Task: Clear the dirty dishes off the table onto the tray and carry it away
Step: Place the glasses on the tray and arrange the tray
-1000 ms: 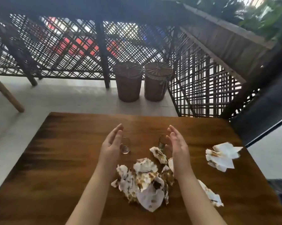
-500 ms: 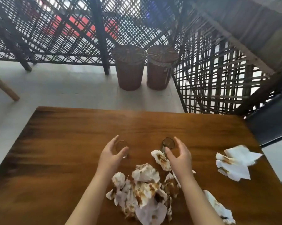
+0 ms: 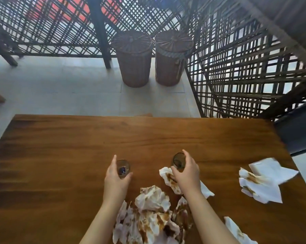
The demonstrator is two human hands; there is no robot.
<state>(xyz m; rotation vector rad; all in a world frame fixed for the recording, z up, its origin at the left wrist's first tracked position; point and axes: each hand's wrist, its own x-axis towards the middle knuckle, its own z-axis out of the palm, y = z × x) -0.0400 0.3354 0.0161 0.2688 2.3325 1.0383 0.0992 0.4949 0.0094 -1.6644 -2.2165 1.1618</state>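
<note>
Two small clear glasses stand on the brown wooden table (image 3: 60, 155). My left hand (image 3: 116, 178) is wrapped around the left glass (image 3: 123, 167), thumb on its near side and fingers on its left. My right hand (image 3: 186, 170) grips the right glass (image 3: 178, 160) from the right and near side. Both glasses look upright and close to the tabletop. A heap of crumpled, brown-stained napkins (image 3: 152, 215) lies between my forearms. No tray is in view.
More stained napkins lie at the right (image 3: 261, 180) and near right (image 3: 236, 231) of the table. Beyond the far edge stand two wicker baskets (image 3: 133, 59) on a pale tiled floor, backed by a dark lattice fence (image 3: 236, 76).
Both hands went from open and hovering beside the glasses to closed around them. My view tilted down and closer to the table.
</note>
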